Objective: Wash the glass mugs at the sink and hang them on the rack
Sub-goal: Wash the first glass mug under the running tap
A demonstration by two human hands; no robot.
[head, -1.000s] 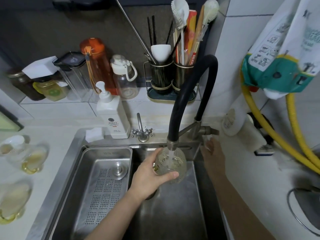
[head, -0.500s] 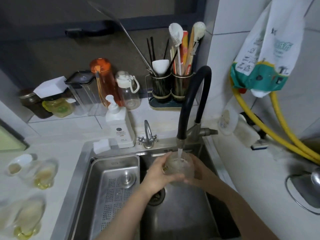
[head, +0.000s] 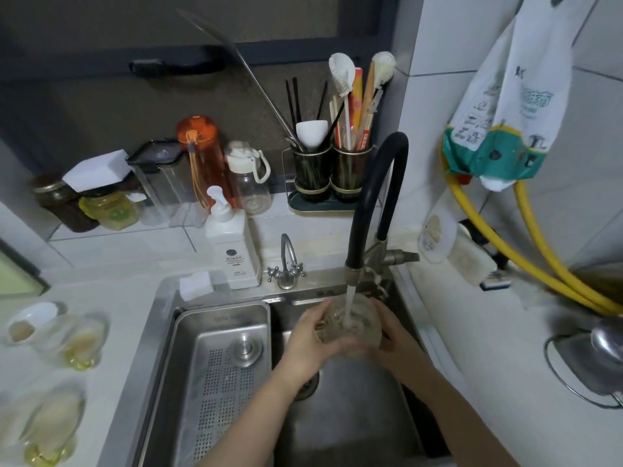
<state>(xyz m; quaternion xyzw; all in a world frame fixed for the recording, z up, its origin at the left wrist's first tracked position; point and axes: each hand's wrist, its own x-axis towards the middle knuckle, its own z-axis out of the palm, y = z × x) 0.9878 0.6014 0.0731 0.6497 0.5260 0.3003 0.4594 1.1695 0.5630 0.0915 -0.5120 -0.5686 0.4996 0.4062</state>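
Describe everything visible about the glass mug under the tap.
The glass mug is clear, rounded, seemingly textured glass, blurred by water. It is held above the sink basin, mouth up, directly below the black faucet, whose stream falls into it. The left hand grips its left side and the right hand cups its right side. A handle cannot be made out.

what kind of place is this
Most likely a home kitchen. A steel sink has water running from a black tap into a glass mug held by both hands. Holders of chopsticks and brushes and a soap bottle stand behind.
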